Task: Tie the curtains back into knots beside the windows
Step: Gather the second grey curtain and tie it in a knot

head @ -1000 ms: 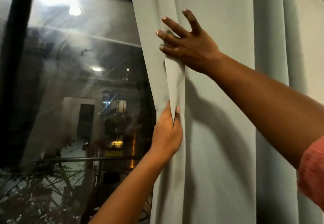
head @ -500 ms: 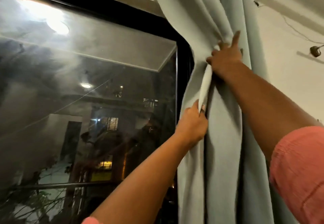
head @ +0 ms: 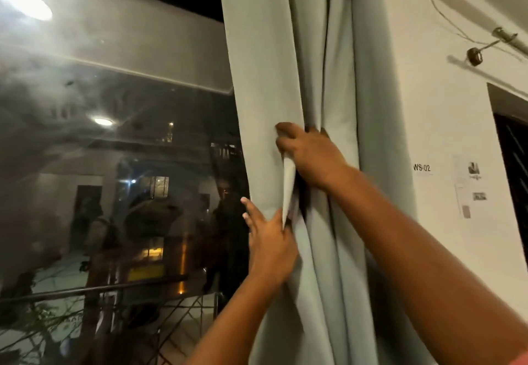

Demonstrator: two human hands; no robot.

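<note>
Where the window (head: 114,164) meets the white wall (head: 445,124), the pale curtain (head: 265,64) is gathered into hanging folds. Its folds are gripped by the right hand (head: 311,159), whose fingers are curled into the cloth, the thumb side pressed on the front panel. Below it and a little to the left, the curtain's window-side edge is pinched by the left hand (head: 271,247), two fingers left straight against the cloth. A lighter fold of lining runs between the two hands.
</note>
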